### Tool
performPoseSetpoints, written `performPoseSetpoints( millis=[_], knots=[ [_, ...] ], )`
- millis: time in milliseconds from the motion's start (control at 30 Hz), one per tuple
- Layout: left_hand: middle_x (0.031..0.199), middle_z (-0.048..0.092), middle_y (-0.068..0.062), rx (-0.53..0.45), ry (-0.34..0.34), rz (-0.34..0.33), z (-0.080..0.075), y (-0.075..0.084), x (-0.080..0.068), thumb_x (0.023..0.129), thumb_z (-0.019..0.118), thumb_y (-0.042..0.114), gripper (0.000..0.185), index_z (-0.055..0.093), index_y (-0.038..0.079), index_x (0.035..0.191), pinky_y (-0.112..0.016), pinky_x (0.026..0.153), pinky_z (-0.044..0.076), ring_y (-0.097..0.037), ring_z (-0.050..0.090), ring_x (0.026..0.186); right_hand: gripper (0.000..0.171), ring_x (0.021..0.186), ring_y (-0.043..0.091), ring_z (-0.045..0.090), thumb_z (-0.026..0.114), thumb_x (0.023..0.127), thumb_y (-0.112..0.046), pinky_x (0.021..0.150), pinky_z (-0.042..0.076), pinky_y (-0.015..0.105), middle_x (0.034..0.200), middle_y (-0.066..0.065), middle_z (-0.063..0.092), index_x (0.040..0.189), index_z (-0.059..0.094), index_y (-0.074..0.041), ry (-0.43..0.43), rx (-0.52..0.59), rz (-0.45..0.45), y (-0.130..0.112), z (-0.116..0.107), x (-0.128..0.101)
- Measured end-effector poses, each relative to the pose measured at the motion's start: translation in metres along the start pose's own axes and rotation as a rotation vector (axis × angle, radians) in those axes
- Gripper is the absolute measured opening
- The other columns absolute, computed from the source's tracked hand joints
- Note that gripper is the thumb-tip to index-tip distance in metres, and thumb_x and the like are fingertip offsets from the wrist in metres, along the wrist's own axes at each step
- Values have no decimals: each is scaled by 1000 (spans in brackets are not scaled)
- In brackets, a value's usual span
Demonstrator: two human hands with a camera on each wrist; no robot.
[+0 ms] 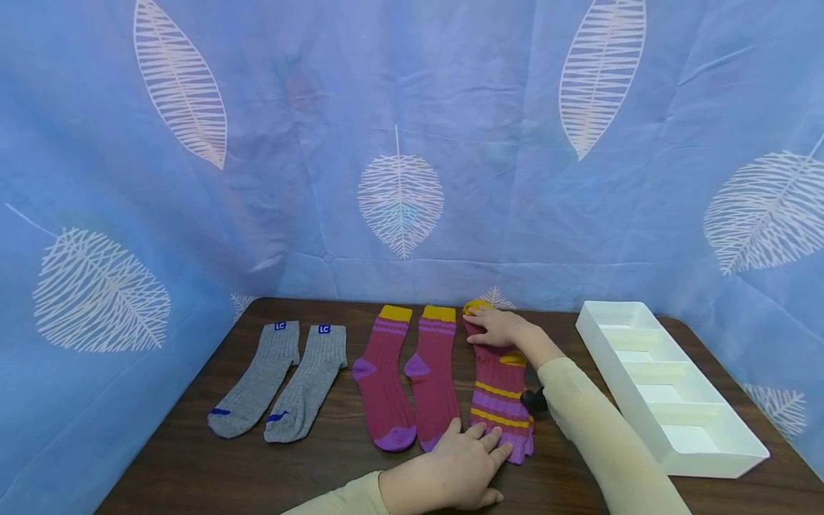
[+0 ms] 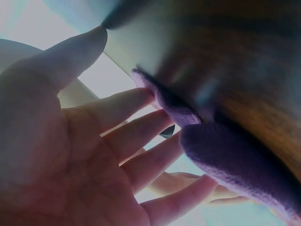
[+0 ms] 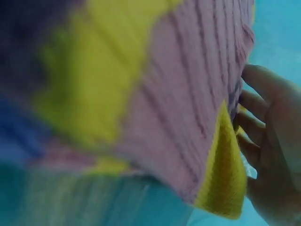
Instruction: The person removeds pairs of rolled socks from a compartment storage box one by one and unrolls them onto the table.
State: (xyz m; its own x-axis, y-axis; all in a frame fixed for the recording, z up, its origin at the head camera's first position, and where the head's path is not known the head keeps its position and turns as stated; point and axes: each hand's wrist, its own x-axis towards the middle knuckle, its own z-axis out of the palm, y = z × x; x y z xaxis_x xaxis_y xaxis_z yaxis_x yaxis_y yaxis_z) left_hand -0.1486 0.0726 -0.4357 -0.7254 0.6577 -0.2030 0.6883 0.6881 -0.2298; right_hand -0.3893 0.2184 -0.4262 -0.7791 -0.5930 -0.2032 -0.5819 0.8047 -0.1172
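Note:
A maroon sock with yellow and purple stripes [image 1: 500, 390] lies lengthwise on the brown table, its yellow heel pointing right. A second purple edge peeks out beneath its cuff end nearest me. My right hand [image 1: 498, 327] rests on its far part, fingers spread beside the yellow tip. In the right wrist view, the right fingers [image 3: 256, 108] press lightly against the knit. My left hand [image 1: 460, 465] lies at the near purple end, fingers extended over it. The left wrist view shows those fingers [image 2: 155, 165] straight and apart, tips touching the purple fabric [image 2: 235, 162].
Two maroon socks with purple toes, the left one [image 1: 384, 379] and the right one [image 1: 434, 372], lie left of the striped one. Farther left are two grey socks [image 1: 267, 379]. A white tray [image 1: 714, 465] with several compartments stands on the right. A blue leaf-print curtain [image 1: 476, 214] hangs behind.

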Motion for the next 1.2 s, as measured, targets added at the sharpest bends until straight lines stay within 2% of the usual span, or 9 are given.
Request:
performPoseSetpoints(
  millis=[233, 400, 567, 700, 833, 900, 933, 1033, 1200],
  knots=[
    [146, 47, 15, -19, -4, -2, -6, -2, 1, 88, 53, 67, 62, 46, 37, 142, -42, 107, 41, -7, 46, 133, 63, 146, 41, 24, 48, 100, -45, 114, 27, 59, 159, 18, 27, 152, 35, -11, -5, 0, 85, 11, 1, -4],
    [144, 49, 15, -69, -30, -11, -13, -3, 4, 88, 53, 67, 59, 49, 36, 138, -41, 111, 37, -8, 47, 132, 63, 143, 42, 31, 47, 100, -46, 109, 34, 59, 156, 20, 34, 151, 38, -11, 32, -19, 173, 22, 5, -20],
    [137, 56, 16, -83, -3, -21, -16, -6, 4, 87, 54, 68, 58, 53, 33, 134, -39, 111, 36, -8, 49, 128, 64, 140, 43, 35, 47, 99, -51, 106, 37, 61, 152, 23, 39, 149, 41, -11, 52, -13, 253, 31, 6, -41],
    [121, 65, 16, -106, 33, -43, -19, -8, 6, 86, 57, 67, 53, 61, 30, 122, -38, 108, 38, -9, 53, 122, 70, 138, 44, 37, 43, 97, -60, 105, 36, 63, 150, 23, 41, 149, 42, -13, 45, -7, 291, 45, 9, -50],
    [107, 69, 14, -122, 48, -68, -22, -10, 11, 84, 59, 68, 48, 65, 27, 109, -37, 105, 41, -10, 55, 118, 68, 137, 45, 38, 43, 99, -55, 104, 35, 66, 150, 23, 41, 149, 40, -10, 26, 15, 342, 51, 11, -58],
    [100, 69, 13, -125, 42, -79, -22, -11, 15, 84, 59, 68, 45, 66, 27, 100, -35, 101, 43, -10, 56, 114, 65, 136, 46, 39, 43, 100, -51, 103, 35, 66, 149, 24, 42, 149, 39, -8, 26, 20, 366, 53, 13, -61],
    [98, 69, 13, -126, 33, -88, -23, -12, 17, 84, 59, 68, 44, 67, 26, 97, -34, 99, 44, -10, 56, 112, 63, 136, 48, 38, 45, 100, -46, 103, 35, 67, 148, 26, 42, 148, 40, -6, 13, 34, 380, 46, 8, -66],
    [90, 68, 11, -132, 10, -109, -27, -14, 23, 84, 59, 67, 44, 67, 24, 82, -32, 94, 44, -10, 57, 107, 61, 131, 48, 43, 45, 101, -42, 103, 38, 63, 143, 28, 47, 146, 41, 0, 22, 23, 368, 45, 9, -71],
    [94, 68, 11, -132, -44, -154, -34, -18, 34, 86, 58, 66, 47, 68, 23, 73, -32, 98, 42, -10, 56, 112, 57, 127, 48, 48, 46, 101, -35, 103, 42, 57, 136, 31, 52, 142, 44, 6, 17, 28, 353, 45, 8, -80]
  ],
)
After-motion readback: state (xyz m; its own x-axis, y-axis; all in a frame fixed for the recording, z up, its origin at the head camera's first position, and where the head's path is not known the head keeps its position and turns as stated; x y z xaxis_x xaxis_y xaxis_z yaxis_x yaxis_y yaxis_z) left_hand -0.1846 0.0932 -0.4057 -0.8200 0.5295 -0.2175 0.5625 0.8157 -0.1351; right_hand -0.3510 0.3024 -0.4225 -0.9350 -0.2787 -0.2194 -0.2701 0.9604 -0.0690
